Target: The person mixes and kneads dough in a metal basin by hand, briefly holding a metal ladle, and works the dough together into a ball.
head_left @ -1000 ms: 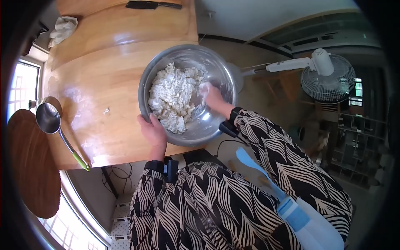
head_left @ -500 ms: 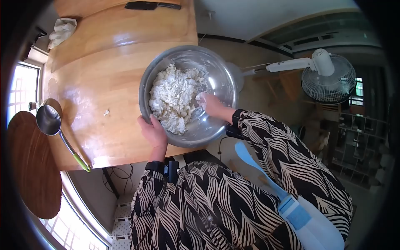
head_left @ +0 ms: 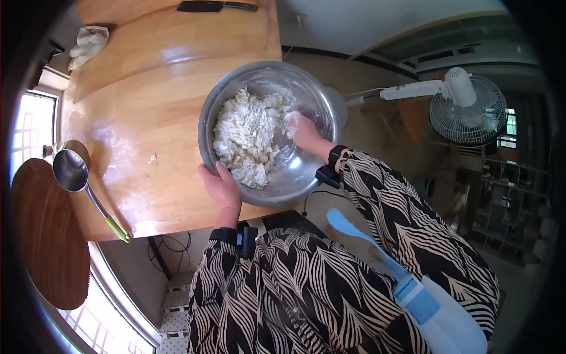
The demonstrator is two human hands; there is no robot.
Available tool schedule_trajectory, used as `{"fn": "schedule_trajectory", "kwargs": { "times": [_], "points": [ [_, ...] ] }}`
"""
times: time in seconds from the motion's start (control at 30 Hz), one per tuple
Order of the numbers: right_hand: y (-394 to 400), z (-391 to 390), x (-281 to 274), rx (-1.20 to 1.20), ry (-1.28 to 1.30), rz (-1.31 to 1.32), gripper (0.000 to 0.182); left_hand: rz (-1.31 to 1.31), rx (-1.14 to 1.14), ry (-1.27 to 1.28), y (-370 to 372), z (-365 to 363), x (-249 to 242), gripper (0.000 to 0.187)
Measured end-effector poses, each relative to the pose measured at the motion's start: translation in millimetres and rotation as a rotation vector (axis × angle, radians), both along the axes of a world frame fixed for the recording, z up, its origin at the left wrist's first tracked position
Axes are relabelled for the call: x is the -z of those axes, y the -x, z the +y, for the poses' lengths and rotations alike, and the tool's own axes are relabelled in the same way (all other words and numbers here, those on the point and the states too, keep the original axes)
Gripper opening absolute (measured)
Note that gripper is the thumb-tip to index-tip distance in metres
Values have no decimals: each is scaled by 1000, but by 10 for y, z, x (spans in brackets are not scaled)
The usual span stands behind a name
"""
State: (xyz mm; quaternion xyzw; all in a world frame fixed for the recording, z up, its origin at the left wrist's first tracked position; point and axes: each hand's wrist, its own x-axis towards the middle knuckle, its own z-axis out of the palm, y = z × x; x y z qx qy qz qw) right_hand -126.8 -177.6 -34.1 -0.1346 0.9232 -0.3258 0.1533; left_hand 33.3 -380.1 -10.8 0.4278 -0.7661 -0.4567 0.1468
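A large metal bowl (head_left: 306,180) stands at the right part of the wooden table, holding a shaggy mass of floury dough (head_left: 247,133). My left hand (head_left: 221,189) grips the bowl's near left rim, thumb at the edge. Inside the bowl, right of the dough, is my right hand (head_left: 303,133). Its fingertips are coated white and curled together against the inner wall; whether dough is between them cannot be made out.
On the wooden table (head_left: 147,118) lie a ladle (head_left: 71,171) with a green handle end, a black knife (head_left: 203,6) and a crumpled white bag (head_left: 89,44). A round wooden board (head_left: 50,236) is at the left. A white fan (head_left: 469,109) stands at the right.
My right hand has moved slightly up and right within the bowl, away from the dough. My left hand stays on the rim.
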Motion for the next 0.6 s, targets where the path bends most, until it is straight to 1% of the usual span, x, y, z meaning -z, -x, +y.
{"fn": "schedule_trajectory", "kwargs": {
  "times": [0.03,0.13,0.17,0.27,0.3,0.4,0.43,0.53,0.57,0.6],
  "points": [
    [-78,14,111,-52,9,-101,19,-11,3,-6,-3,7,-10,32],
    [-177,61,204,-228,65,-184,19,-22,-3,-16,-1,-25,-34,31],
    [-134,22,131,-147,97,-157,19,-21,-7,-25,-4,-18,-13,31],
    [51,-14,46,30,-4,-37,19,7,-10,-27,22,10,2,30],
    [1,3,113,-37,28,35,19,20,-15,-20,20,7,-5,30],
    [-272,5,106,-292,-56,-99,20,-11,7,-18,38,-15,-70,30],
    [-244,19,78,-296,-64,-178,22,-6,6,-20,32,-34,-53,30],
    [29,-10,84,-50,-7,70,18,5,24,-39,32,-18,-3,30],
    [212,-41,101,196,-59,25,20,1,26,-50,28,-5,-23,29],
    [401,-68,83,121,-224,163,21,-11,24,-56,15,-12,-34,29]
  ]
}}
